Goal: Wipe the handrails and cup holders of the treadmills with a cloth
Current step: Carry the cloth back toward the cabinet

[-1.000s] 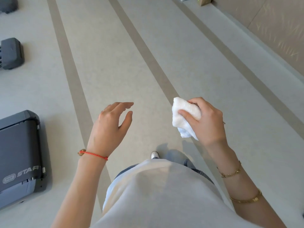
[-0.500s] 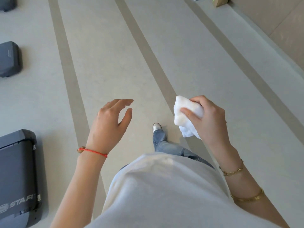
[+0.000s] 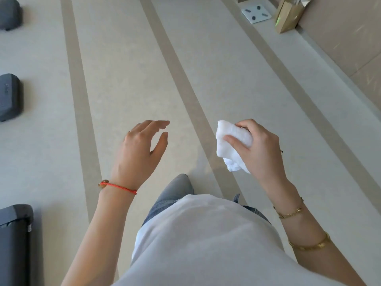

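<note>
The right hand (image 3: 259, 147) holds a white cloth (image 3: 233, 147), all bunched up. The thumb lies across the front of the cloth and the other fingers curl around its back, so the grip is closed on it. A loose bit of cloth hangs down under the hand. The left hand (image 3: 140, 149) is held out over the floor (image 3: 127, 69) with nothing in it. Its fingers are spread loosely and bent a little, and the thumb stands apart from them. A red string (image 3: 118, 187) goes around the left wrist, and two gold bracelets (image 3: 290, 212) sit on the right arm. The two hands are well apart, with the cloth between them but close to the right one. The dark end of a treadmill (image 3: 14, 240) shows at the bottom left corner of the floor, well away from the cloth. Two more dark machine ends (image 3: 9, 96) sit along the left edge. A brown paper bag (image 3: 288, 15) stands by the wall at the top right.
</note>
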Action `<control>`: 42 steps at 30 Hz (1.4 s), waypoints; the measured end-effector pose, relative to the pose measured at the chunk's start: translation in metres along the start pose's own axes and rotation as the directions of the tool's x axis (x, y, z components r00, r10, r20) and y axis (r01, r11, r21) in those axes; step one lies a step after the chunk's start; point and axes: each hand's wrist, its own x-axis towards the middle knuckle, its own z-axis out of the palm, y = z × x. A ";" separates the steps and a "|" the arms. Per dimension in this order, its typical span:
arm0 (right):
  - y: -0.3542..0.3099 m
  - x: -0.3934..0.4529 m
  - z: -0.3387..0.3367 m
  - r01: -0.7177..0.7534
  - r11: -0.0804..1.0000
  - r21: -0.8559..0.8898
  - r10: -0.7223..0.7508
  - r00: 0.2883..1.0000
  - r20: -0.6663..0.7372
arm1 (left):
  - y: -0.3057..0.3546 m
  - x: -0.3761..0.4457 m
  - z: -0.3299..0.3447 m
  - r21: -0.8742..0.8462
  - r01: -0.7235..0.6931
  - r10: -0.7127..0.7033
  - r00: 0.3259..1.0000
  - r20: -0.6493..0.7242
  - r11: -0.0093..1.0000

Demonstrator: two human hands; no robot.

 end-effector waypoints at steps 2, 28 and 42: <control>0.004 0.035 0.007 -0.015 1.000 -0.003 0.015 1.000 0.001 | -0.009 0.037 0.008 -0.012 -0.009 0.009 1.000 0.015 1.000; 0.027 0.564 0.084 -0.089 0.996 -0.011 0.086 0.986 -0.144 | -0.107 0.598 0.068 -0.017 -0.149 0.150 0.986 0.075 0.989; 0.071 0.902 0.098 -0.054 0.999 0.000 0.053 0.993 -0.107 | -0.117 0.916 0.126 -0.032 -0.104 0.105 0.994 0.026 0.994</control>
